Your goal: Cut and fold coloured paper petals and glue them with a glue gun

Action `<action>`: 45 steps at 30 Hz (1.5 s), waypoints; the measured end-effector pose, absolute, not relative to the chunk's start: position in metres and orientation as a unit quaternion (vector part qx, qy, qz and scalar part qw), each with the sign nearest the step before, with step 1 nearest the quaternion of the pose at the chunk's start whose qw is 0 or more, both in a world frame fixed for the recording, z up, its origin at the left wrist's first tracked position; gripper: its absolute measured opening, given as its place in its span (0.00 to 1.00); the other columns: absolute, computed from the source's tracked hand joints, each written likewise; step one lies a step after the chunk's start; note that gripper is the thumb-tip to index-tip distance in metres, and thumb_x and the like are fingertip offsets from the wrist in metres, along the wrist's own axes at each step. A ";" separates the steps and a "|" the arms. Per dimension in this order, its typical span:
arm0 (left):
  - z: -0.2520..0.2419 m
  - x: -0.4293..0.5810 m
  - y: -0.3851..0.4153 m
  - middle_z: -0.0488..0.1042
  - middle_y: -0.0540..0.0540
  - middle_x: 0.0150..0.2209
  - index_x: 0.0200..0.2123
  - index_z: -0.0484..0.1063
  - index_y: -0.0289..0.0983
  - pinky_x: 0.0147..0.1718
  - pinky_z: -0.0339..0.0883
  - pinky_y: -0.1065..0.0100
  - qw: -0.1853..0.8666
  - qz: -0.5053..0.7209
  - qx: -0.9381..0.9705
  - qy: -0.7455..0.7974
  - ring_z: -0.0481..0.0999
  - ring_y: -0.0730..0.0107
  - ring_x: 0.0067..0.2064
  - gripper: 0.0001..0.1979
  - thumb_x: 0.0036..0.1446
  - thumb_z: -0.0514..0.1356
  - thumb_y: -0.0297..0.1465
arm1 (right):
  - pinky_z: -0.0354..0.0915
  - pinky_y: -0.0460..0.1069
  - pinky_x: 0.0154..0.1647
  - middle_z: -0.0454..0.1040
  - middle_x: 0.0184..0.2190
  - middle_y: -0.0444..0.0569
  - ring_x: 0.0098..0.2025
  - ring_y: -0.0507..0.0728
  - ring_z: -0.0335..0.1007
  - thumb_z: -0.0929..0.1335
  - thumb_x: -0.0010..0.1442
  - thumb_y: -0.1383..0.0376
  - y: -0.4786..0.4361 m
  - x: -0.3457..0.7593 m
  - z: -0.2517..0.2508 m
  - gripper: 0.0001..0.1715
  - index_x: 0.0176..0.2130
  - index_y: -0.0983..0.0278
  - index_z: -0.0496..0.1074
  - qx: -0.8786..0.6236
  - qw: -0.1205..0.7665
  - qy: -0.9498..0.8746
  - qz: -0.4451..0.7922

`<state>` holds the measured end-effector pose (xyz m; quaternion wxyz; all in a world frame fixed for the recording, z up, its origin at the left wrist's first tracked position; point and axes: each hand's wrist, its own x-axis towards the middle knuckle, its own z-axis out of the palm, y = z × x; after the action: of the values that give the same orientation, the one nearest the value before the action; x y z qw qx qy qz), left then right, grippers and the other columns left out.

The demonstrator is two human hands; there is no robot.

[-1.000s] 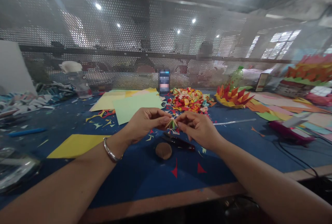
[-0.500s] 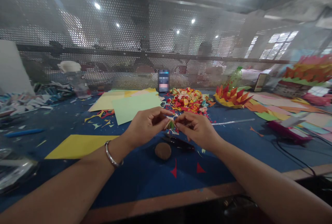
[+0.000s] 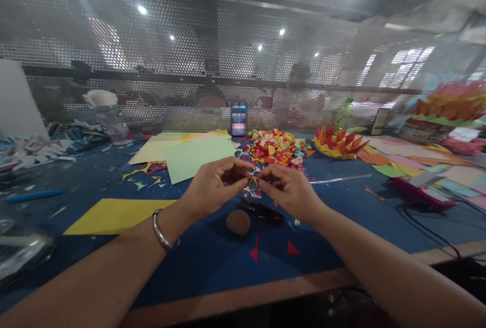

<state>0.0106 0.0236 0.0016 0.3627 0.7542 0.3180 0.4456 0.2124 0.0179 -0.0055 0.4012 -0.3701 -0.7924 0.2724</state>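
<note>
Between my fingertips, above the blue table, is a small folded piece of yellowish paper [image 3: 254,181]. My left hand [image 3: 217,183], with a silver bangle at the wrist, pinches its left side between thumb and forefinger. On the other side my right hand [image 3: 287,189] pinches it the same way. Just below lies a dark-handled tool [image 3: 266,211], perhaps scissors, its tip pointing left. A round brown stone-like lump [image 3: 238,222] rests nearer to me. Beyond my hands is a heap of small red, yellow and white paper pieces [image 3: 275,147].
Light green sheets [image 3: 190,158] and a yellow sheet [image 3: 114,215] lie left. A phone [image 3: 239,119] stands against the perforated screen. To the right are a spiky paper ornament [image 3: 337,143], a purple glue-gun-like tool [image 3: 423,194] with a cord, and coloured sheets. Red scraps [image 3: 292,248] lie in front.
The paper piece between my fingers has turned or been pressed flatter, showing less of its pleated face. My hands are a little closer together; both still pinch it.
</note>
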 end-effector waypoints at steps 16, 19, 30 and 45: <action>0.005 0.012 0.020 0.76 0.45 0.37 0.45 0.68 0.38 0.38 0.70 0.68 0.345 0.424 0.781 0.302 0.76 0.70 0.37 0.14 0.54 0.62 0.31 | 0.61 0.46 0.27 0.72 0.28 0.45 0.27 0.50 0.64 0.65 0.62 0.60 0.019 0.213 -0.006 0.10 0.35 0.64 0.72 -0.369 0.402 -0.807 0.224; 0.005 0.011 0.020 0.76 0.46 0.36 0.46 0.67 0.39 0.37 0.70 0.68 0.347 0.412 0.789 0.295 0.76 0.69 0.37 0.15 0.55 0.62 0.32 | 0.58 0.45 0.24 0.69 0.25 0.43 0.24 0.49 0.60 0.65 0.62 0.60 0.019 0.214 -0.005 0.10 0.35 0.64 0.72 -0.375 0.390 -0.807 0.236; 0.009 0.000 0.026 0.70 0.51 0.29 0.33 0.65 0.38 0.31 0.64 0.71 0.181 0.444 0.792 0.377 0.69 0.75 0.30 0.03 0.57 0.58 0.30 | 0.54 0.45 0.23 0.67 0.21 0.42 0.21 0.49 0.59 0.64 0.61 0.56 0.037 0.256 0.013 0.16 0.29 0.64 0.70 -0.489 0.306 -0.809 0.118; 0.008 0.000 0.028 0.77 0.49 0.35 0.37 0.69 0.38 0.33 0.65 0.70 0.144 0.396 0.814 0.399 0.73 0.73 0.34 0.04 0.61 0.55 0.30 | 0.54 0.48 0.26 0.71 0.22 0.45 0.25 0.55 0.66 0.68 0.53 0.50 0.017 0.299 -0.007 0.19 0.28 0.63 0.68 -0.619 0.115 -0.767 0.119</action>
<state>0.0001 0.0280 0.0082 0.1443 0.8144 0.3990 0.3959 0.2989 0.0171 -0.0072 0.1154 -0.6194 -0.7673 0.1194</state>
